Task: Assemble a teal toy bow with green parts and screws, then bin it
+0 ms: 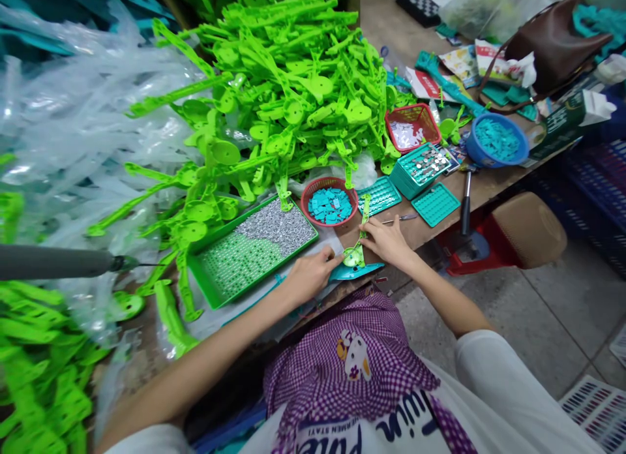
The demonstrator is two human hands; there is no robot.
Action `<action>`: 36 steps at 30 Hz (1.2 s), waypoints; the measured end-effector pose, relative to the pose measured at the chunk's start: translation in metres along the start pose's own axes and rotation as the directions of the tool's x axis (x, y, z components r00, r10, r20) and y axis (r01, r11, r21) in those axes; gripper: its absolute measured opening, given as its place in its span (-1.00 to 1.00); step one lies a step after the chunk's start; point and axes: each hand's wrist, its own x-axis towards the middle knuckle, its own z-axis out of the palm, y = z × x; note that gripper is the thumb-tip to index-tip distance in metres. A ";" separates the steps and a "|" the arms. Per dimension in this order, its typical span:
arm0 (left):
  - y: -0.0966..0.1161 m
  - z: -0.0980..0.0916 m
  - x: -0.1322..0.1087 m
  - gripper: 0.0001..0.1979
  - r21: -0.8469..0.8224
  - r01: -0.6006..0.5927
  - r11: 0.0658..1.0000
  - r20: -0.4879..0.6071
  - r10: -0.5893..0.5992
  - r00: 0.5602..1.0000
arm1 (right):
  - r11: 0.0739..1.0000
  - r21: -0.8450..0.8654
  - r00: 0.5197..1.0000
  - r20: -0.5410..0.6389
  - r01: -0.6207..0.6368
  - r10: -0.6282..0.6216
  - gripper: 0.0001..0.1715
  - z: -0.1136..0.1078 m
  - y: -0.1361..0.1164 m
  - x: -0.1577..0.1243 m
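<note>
**Purple checked apron (pixel 337 336) cut off below, green part (pixel 353 256) at the worktop's (pixel 493 183) near edge**

Left hand (pixel 313 271) narrows its fingertips beside the round end; grip unclear. Right hand (pixel 388 242) pinches the green part's middle, partly hiding it.

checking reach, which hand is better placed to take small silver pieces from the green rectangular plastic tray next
Likely the left hand: it's nearer the green rectangular plastic tray; the right hand is farther.
</note>
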 end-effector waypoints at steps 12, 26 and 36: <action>-0.027 -0.001 -0.025 -0.53 -0.090 -0.104 0.991 -0.025 0.102 0.995 | 0.998 -0.067 1.000 0.020 0.001 0.001 -0.69 -0.002 -0.005 -0.001; -0.038 -0.029 -0.003 -0.61 0.247 -0.419 0.874 0.169 0.387 0.907 | 0.997 -0.076 1.000 0.001 -0.009 0.009 -0.72 0.000 -0.007 -0.001; -0.046 -0.026 0.003 -0.65 0.203 -0.440 0.875 0.121 0.424 0.898 | 0.995 0.045 0.973 -0.221 0.084 -0.072 -0.67 0.006 -0.006 -0.015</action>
